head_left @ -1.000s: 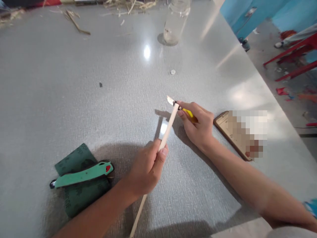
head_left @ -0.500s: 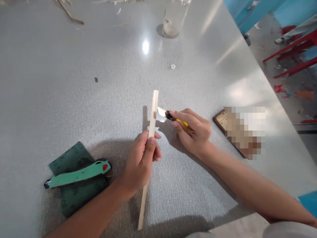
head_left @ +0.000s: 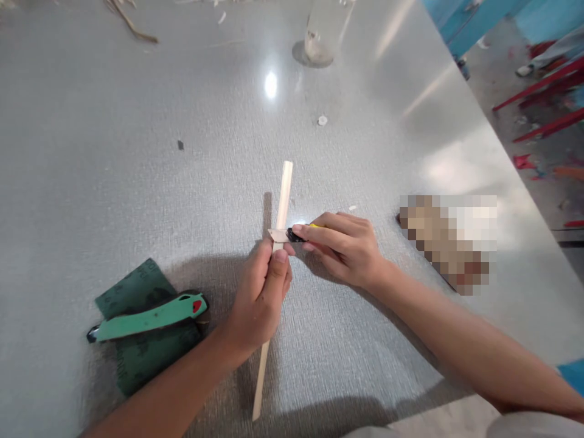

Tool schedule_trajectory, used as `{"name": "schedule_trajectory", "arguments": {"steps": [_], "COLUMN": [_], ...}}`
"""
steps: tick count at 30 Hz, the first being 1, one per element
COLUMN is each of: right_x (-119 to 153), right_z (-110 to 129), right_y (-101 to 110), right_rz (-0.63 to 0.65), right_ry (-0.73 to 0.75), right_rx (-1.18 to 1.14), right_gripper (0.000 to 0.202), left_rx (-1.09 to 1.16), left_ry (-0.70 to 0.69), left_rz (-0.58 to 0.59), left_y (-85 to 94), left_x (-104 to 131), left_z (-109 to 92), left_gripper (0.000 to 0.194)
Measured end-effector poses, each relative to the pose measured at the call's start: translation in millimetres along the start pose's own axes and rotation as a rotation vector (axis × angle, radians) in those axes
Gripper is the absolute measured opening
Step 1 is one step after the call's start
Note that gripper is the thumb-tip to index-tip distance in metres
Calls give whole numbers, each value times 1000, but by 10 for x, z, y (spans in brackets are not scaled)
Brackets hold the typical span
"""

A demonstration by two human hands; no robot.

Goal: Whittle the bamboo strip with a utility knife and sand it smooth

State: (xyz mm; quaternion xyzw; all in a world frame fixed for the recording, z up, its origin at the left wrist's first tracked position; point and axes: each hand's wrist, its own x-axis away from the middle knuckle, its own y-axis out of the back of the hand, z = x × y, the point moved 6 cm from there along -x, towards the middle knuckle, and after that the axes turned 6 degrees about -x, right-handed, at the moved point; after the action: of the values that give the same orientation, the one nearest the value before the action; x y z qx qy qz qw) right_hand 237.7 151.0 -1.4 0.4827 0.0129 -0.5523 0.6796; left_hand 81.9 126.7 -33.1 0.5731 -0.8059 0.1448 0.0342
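Observation:
A pale wooden stick (head_left: 284, 194) runs upright through the fist of my left hand (head_left: 262, 292), its lower end showing beneath the wrist. My right hand (head_left: 349, 249) grips a utility knife (head_left: 296, 234) with a black tip section and a bit of yellow handle showing. The knife's blade lies across the stick just above my left thumb. Left of my left forearm, a green cutter-like tool (head_left: 150, 317) with a red mark rests on dark green sandpaper (head_left: 137, 286).
A clear glass (head_left: 319, 45) stands at the far side of the grey table (head_left: 114, 201). A blurred-out, phone-like object (head_left: 442, 249) lies to the right. Small scraps (head_left: 322, 120) and a dry twig (head_left: 134, 27) lie farther off. Red stools (head_left: 542, 91) stand beyond the table edge.
My right hand has moved left and down, bringing the knife blade from beside the stick to across it near my left thumb. A small pale shaving now shows beyond my right hand.

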Motion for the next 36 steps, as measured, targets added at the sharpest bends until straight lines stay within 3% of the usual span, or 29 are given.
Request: {"name": "schedule_trajectory", "arguments": {"steps": [4, 12, 19, 26, 36], "right_x": [11, 16, 7, -24, -4], "right_z": [-29, -175, -141, -59, -110], "right_y": [17, 114, 173, 149, 140], "right_rz": [-30, -145, -264, -200, -198], "right_ry": [-10, -244, -190, -45, -90], "right_rx": [-35, -53, -67, -106, -90], "right_gripper": [27, 27, 27, 35, 26], "left_rx": [77, 90, 29, 142, 34], "left_ry": [3, 1, -5, 32, -50], "left_rz": [1, 4, 9, 2, -33], "left_y": [1, 29, 59, 40, 88], "left_x": [4, 2, 5, 6, 5], "left_z": [-12, -12, -6, -53, -92], "left_gripper": [28, 32, 30, 32, 22]}}
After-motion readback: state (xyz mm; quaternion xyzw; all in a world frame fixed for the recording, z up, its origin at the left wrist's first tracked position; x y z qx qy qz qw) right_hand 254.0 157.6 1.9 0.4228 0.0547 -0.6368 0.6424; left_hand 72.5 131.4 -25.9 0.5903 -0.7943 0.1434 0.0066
